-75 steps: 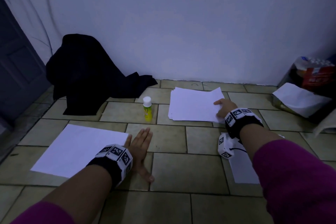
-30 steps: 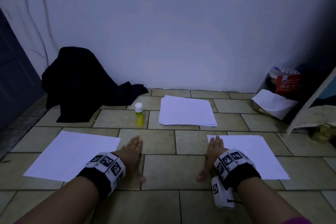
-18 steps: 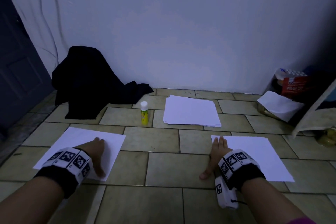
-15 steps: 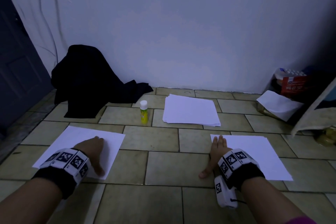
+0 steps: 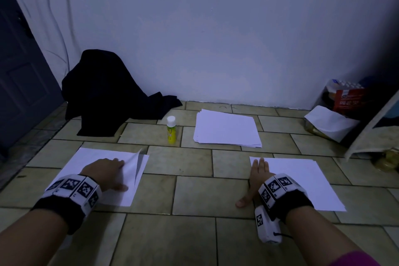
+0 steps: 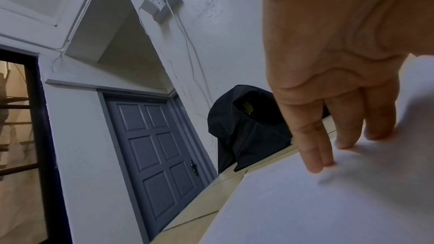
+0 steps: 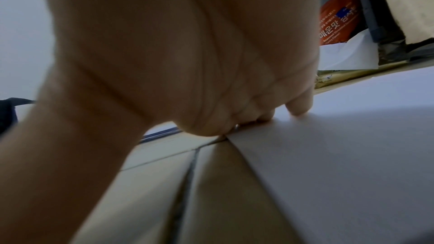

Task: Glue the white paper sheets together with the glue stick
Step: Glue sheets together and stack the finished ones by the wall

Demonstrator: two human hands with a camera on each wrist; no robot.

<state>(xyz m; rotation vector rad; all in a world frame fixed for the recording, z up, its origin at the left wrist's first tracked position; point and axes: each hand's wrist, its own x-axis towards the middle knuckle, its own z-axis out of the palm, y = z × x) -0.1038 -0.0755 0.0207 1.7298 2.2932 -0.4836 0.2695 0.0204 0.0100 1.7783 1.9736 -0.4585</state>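
Low in the head view, the left hand (image 5: 105,170) rests on the left sheet (image 5: 86,164), fingers on the paper where its right edge curls up off the floor (image 5: 194,190); whether they pinch that edge or merely press it, I cannot tell. The right hand (image 5: 257,177) lies flat with fingers straight, fingertips on the near-left corner of the right sheet (image 5: 313,181). The glue stick (image 5: 171,130) stands upright at centre, just left of the paper stack (image 5: 226,129). A dark cloth (image 5: 108,93) is heaped at upper left.
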